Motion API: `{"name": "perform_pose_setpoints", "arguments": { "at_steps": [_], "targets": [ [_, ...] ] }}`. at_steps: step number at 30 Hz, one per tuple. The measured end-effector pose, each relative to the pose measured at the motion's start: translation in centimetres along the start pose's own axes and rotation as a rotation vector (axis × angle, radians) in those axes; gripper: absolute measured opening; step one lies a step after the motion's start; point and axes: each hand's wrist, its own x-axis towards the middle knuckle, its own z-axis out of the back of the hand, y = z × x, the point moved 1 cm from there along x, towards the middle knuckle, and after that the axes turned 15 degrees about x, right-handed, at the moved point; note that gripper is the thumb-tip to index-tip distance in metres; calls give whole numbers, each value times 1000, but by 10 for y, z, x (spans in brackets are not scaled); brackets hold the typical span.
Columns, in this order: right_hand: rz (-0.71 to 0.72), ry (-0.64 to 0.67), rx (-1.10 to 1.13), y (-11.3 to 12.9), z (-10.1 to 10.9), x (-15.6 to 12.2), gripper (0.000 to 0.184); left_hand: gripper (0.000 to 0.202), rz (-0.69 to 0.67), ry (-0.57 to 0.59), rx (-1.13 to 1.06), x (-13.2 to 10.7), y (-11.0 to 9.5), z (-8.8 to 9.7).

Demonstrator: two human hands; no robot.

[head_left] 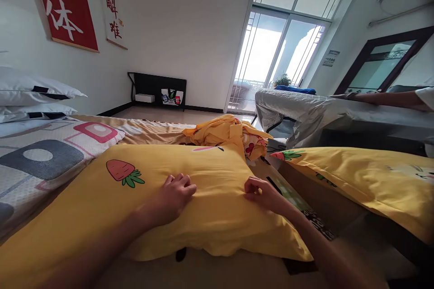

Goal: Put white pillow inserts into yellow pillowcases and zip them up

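A yellow pillow (210,216) with a printed carrot lies in front of me, its cover creased around my hands. My left hand (178,192) rests on its middle, fingers curled into the fabric. Toward the pillow's right side, my right hand (261,189) has its fingers bent and gripping the cloth. Just past the far edge sits a crumpled heap of yellow patterned cloth (220,128). Another yellow pillow (366,169) with carrot prints lies at the right, apart from my hands.
On the left are a patterned pillow (98,133) and stacked white pillows (30,92). A plastic-covered surface (305,106) stands at the back right, with another person's arm (383,99) resting over it. A low black shelf (158,82) is against the far wall.
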Motion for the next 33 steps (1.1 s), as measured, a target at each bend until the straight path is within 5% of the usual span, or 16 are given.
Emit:
{"name": "perform_pose_setpoints", "arguments": {
  "at_steps": [3, 6, 9, 13, 18, 21, 25, 28, 33],
  "targets": [
    [-27, 94, 31, 9, 11, 3, 22, 19, -17, 72, -95, 9, 4, 25],
    [-43, 138, 44, 14, 21, 9, 25, 19, -54, -41, 83, 15, 10, 35],
    [-45, 106, 74, 13, 25, 16, 27, 25, 8, -129, 227, 19, 15, 18],
    [27, 9, -62, 13, 18, 23, 24, 23, 96, -10, 181, 25, 16, -13],
    [177, -236, -316, 2, 1, 12, 17, 15, 35, 46, -18, 20, 19, -9],
    [177, -280, -301, -11, -9, 2, 20, 19, 35, -56, -55, 3, 45, 0],
    [82, -263, -209, -20, -9, 5, 19, 30, 186, -180, 60, -30, 115, -6],
    [-16, -228, -139, -21, -3, 21, 18, 40, 298, -190, -95, -52, 161, -19],
    [-36, -140, -97, -24, -1, 51, 27, 34, 328, -161, -190, -62, 181, -33]
  ]
}}
